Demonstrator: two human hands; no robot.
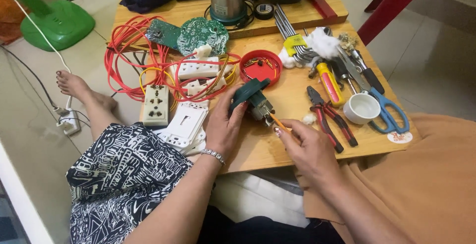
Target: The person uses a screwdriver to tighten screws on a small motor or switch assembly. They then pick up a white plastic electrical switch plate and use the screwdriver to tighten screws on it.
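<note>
My left hand grips a dark green electrical part with small metal pieces at its lower end, held just above the low wooden table. My right hand pinches a thin orange-handled tool, whose tip touches the metal end of the green part. A red round lid with small screws lies just behind the part.
White socket plates, a beige outlet and tangled red wires lie to the left. Red pliers, blue scissors, a white cup, screwdrivers and hex keys lie right. Green circuit boards sit behind. A green fan base stands on the floor.
</note>
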